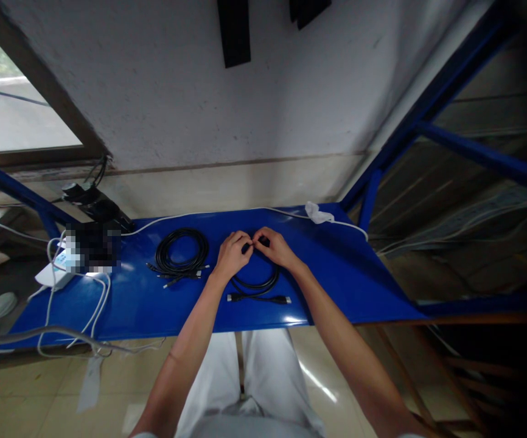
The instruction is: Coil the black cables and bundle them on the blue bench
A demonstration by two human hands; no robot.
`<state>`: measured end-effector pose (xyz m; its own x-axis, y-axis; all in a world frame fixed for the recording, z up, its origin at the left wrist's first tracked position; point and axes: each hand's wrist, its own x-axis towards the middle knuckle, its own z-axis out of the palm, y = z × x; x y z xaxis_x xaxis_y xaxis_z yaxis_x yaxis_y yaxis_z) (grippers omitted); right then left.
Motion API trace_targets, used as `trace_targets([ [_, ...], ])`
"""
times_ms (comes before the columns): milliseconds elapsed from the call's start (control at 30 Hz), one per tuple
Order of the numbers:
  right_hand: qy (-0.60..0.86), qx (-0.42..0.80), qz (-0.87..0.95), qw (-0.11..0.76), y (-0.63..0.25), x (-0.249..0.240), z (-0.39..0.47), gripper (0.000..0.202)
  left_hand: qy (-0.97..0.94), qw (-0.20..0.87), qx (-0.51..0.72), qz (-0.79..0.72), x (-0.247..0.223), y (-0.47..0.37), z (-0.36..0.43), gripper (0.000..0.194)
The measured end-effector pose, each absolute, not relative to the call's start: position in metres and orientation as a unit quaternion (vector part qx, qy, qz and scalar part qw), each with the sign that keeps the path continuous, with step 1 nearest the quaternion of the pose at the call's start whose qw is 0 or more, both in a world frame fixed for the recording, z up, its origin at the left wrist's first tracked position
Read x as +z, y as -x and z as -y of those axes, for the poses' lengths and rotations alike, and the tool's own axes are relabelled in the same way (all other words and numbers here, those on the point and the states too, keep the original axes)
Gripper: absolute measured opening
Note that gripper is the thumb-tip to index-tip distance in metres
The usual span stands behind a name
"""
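A black cable (276,278) lies coiled on the blue table in front of me, its two plugs at the near side pointing left and right. My left hand (235,250) is closed on the left far part of this coil, fingers bent. From the other side my right hand (273,244) pinches the coil's far part, its fingertips meeting those of the left hand. Whatever small thing may be between the fingertips is hidden. To the left of my left hand rests a larger bundle of black cables (182,263), several plugs at its near side.
The blue table (359,280) has a blue metal frame (370,194) at its right. A white cord (199,215) runs along the back, with a white wrap (319,213) on it. At the left are a white power strip (56,272), loose white cables (101,304) and a black object (97,204).
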<state>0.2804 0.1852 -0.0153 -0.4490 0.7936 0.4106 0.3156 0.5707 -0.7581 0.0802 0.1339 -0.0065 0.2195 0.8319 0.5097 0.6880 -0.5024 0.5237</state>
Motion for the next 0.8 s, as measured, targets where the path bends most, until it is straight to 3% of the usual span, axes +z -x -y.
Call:
trace_targets([
  [800, 0.325, 0.264, 0.821, 0.388, -0.281, -0.023, -0.191, 0.003, -0.729, 0.176, 0.433, -0.500, -0.014, -0.079, -0.140, 0.010],
])
